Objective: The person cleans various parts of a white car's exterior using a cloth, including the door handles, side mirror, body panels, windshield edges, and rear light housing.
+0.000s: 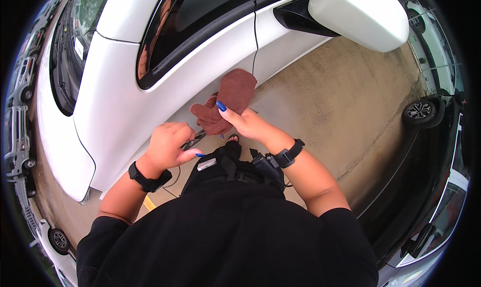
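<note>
A bunched brown cloth (236, 89) is in my right hand (250, 125), whose thumb lies over it; the other fingers are mostly hidden. To the left, my left hand (171, 144) is curled with the thumb pointing right. Something dark and thin shows beside its fingers, and I cannot tell whether the hand holds it. Both hands are beside the side panel of a white car (180, 80), below its dark side window (195, 27). No contact between the cloth and the panel can be made out.
The car's white wing mirror (357, 16) juts out at the upper right. A black car (406, 166) stands on the right, across the concrete floor (323, 99). More parked vehicles (22, 84) line the far left. A thin cable (173, 180) hangs near my left wrist.
</note>
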`<state>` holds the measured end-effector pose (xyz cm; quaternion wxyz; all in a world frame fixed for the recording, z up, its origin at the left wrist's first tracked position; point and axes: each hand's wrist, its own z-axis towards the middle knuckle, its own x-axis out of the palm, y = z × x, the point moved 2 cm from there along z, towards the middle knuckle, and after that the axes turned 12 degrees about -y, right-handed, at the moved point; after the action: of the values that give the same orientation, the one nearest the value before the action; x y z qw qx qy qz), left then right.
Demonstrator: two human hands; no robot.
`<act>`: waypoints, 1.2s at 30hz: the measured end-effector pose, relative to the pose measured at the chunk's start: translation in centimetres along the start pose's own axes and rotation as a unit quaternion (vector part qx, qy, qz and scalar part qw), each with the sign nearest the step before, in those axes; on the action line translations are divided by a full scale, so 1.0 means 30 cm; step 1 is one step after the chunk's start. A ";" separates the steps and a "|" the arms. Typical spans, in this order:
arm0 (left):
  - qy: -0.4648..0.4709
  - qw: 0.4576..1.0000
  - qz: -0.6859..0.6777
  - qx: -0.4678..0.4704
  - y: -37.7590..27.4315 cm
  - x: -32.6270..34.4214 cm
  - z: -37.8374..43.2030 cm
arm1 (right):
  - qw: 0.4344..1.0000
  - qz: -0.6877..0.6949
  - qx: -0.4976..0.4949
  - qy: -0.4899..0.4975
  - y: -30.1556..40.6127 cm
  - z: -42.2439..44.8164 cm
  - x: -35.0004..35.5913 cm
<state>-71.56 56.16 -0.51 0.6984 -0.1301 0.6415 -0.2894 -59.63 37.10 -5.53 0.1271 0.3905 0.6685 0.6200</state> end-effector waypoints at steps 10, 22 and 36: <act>-0.242 0.881 -0.336 -0.229 0.106 0.067 0.133 | 0.937 -0.204 -0.270 0.085 0.195 0.355 0.130; -0.161 0.923 -0.280 -0.210 -0.092 0.305 0.720 | 0.944 -0.230 -0.233 -0.024 0.306 0.348 -0.474; -0.268 0.848 -0.237 -0.391 0.220 0.436 -0.127 | 0.824 -0.327 -0.207 0.414 -0.147 0.364 0.068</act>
<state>-73.58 54.67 -15.45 0.6446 -0.6132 0.4393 -0.1248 -55.44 46.79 -11.17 0.1114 -0.1795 0.6028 0.7694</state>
